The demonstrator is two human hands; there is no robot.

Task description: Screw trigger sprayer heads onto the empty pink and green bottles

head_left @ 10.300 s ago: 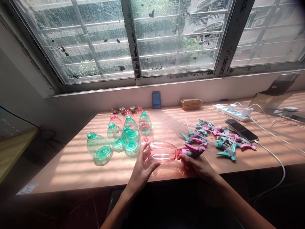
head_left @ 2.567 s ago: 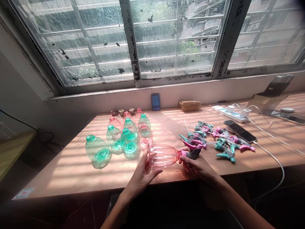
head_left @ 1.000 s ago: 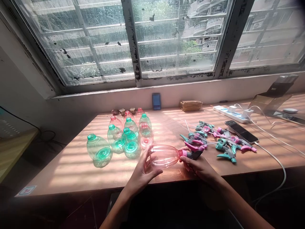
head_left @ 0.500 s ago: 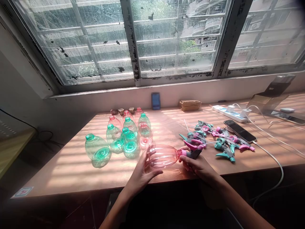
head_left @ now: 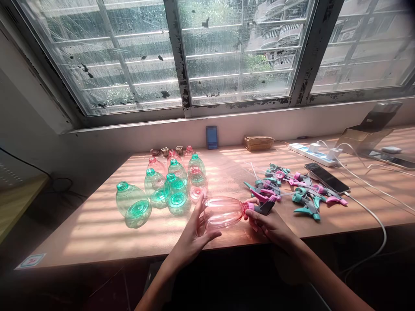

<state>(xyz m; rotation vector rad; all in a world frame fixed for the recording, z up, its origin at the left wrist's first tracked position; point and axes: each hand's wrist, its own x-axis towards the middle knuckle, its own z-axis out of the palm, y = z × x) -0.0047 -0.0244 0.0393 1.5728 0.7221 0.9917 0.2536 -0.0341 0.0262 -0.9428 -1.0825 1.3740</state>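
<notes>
Left hand (head_left: 191, 242) holding pink bottle (head_left: 223, 211) by base, right hand (head_left: 275, 226) pinching sprayer (head_left: 266, 207) at neck — other bottles (head_left: 126, 198) topless, loose sprayers (head_left: 306, 211) heaped.

glossy clear pink plastic bottle (head_left: 225, 212), wooden table (head_left: 97, 235)

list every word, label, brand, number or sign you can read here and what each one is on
Nothing can be read with certainty.
Square-cornered sticker on the table's near left corner: red mark inside a border, too blurred.
Blue panel by the wall: blurred out.
Clear red bottle: no lettering visible.
</notes>
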